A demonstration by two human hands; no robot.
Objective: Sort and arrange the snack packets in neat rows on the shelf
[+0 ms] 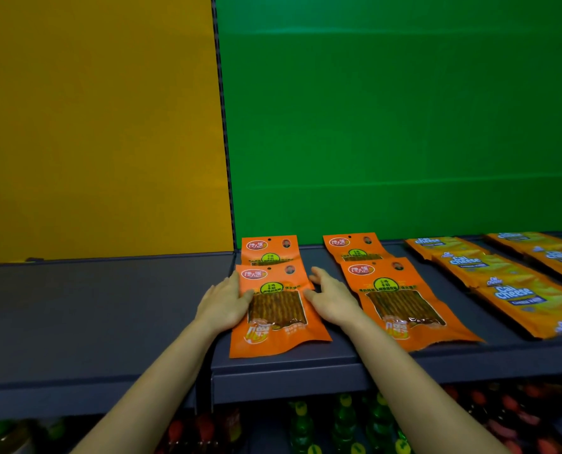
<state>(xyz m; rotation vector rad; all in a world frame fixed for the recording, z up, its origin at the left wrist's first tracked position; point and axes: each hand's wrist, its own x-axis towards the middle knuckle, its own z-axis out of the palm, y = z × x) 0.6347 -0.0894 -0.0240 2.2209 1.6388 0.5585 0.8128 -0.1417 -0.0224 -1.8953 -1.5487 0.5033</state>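
Observation:
An orange snack packet [274,317] with a clear window of brown sticks lies flat near the front of the dark shelf [289,362]. My left hand [225,304] rests on its left edge, thumb on the packet face. My right hand [330,298] touches its right edge with fingers nearly straight. Behind it lies a second orange packet [269,249], partly covered. To the right, another column holds two such packets, front [404,304] and back [355,247].
Rows of yellow-orange Cal Cheese packets [519,296] fill the shelf's right part. The shelf section on the left [92,306], before the yellow back panel, is bare. A green panel backs the right section. Bottles [341,424] stand on the level below.

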